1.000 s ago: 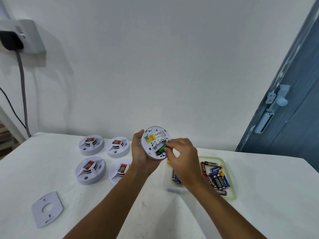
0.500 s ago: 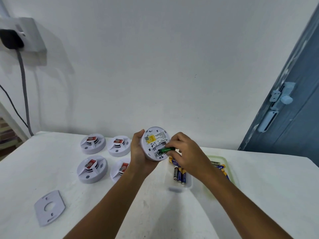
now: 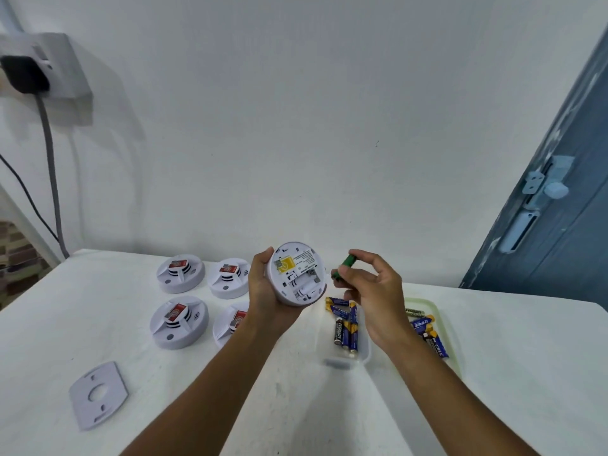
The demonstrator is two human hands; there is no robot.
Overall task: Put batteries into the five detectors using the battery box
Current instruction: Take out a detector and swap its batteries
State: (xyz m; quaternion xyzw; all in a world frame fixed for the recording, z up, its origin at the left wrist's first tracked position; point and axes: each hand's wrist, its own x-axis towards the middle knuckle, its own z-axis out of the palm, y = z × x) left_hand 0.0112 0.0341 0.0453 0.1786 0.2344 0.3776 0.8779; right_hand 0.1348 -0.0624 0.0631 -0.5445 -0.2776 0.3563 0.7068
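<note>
Wall socket, blue door, table

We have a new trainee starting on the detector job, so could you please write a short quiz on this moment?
1. True or false: the green battery sits inside the held detector.
2. How many detectors stand on the table?
3. Which holds the held detector? A. the left hand B. the right hand C. both

Key
1. False: the right hand pinches it beside the detector, apart from its open battery bay.
2. Four, in a two by two block to the left.
3. A. The left hand grips it with its back side facing the camera.
</note>
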